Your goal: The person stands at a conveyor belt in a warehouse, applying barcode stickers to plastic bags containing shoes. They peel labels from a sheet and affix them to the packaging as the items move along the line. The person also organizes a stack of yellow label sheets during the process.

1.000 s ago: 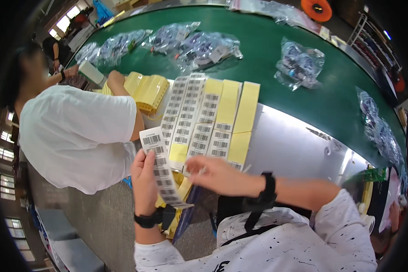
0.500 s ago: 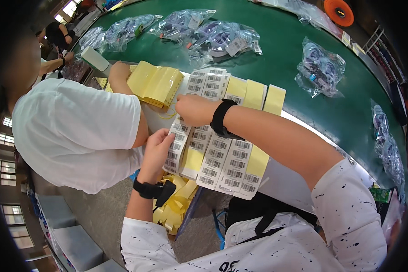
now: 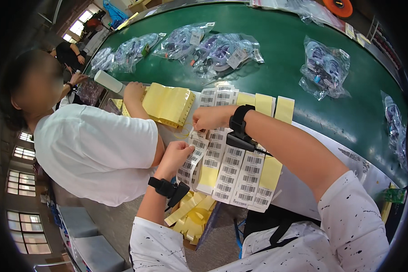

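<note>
My left hand point(image 3: 174, 158) pinches the edge of a white barcode label strip point(image 3: 196, 156), which is bent up off the table and curls at its lower end. Just above it, my right hand point(image 3: 213, 118) is closed at the strip's upper part; its fingertips are partly hidden. Side by side to the right lie several more label strips point(image 3: 229, 170), some with bare yellow backing point(image 3: 209, 176) showing. Beyond my hands, to the left, sits a folded stack of yellow backing paper point(image 3: 167, 102). Black bands with small devices circle both my wrists.
Close on my left a person in a white shirt point(image 3: 95, 154) rests an arm by the yellow stack. Bagged items point(image 3: 229, 52) lie across the green table point(image 3: 276, 68). A box of yellow strips point(image 3: 197, 217) stands below the edge. A white cylinder point(image 3: 108, 81) lies beyond the person's hand.
The strip in my left hand has risen from lying nearly flat and now bends. My left hand has come closer to the right one. The whole view has shifted slightly.
</note>
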`<state>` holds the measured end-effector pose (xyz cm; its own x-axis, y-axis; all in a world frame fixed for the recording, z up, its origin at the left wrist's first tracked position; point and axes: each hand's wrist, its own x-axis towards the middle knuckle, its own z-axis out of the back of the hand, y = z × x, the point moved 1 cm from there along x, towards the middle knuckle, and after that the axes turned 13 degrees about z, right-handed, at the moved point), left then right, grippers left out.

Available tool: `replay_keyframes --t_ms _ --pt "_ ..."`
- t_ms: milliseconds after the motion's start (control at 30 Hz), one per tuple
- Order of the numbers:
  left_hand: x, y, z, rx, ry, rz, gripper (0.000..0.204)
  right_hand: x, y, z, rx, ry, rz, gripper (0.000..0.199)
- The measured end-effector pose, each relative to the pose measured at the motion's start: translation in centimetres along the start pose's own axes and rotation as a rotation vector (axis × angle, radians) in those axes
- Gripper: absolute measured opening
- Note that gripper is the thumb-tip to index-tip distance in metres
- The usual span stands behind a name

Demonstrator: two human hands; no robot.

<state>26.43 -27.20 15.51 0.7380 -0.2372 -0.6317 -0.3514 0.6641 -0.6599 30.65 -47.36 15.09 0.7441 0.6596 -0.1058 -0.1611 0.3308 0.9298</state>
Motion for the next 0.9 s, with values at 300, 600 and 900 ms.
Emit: replay_keyframes --t_ms 300,600,900 --pt "0.4 0.6 -1.8 -0.321 -0.057 0.065 0.020 -2.3 1.5 -0.8 -0.235 -0.068 0.093 0.017" --pt "2.5 2.1 -2.1 -0.236 -0.086 -0.062 0.020 -2.5 1.2 -1.8 -0.265 -0.165 0.180 0.020" --pt "1.6 1.2 -2.8 -0.262 -0.031 -0.008 0.020 -2.6 0.3 -3.1 -0.344 -0.583 0.118 0.019"
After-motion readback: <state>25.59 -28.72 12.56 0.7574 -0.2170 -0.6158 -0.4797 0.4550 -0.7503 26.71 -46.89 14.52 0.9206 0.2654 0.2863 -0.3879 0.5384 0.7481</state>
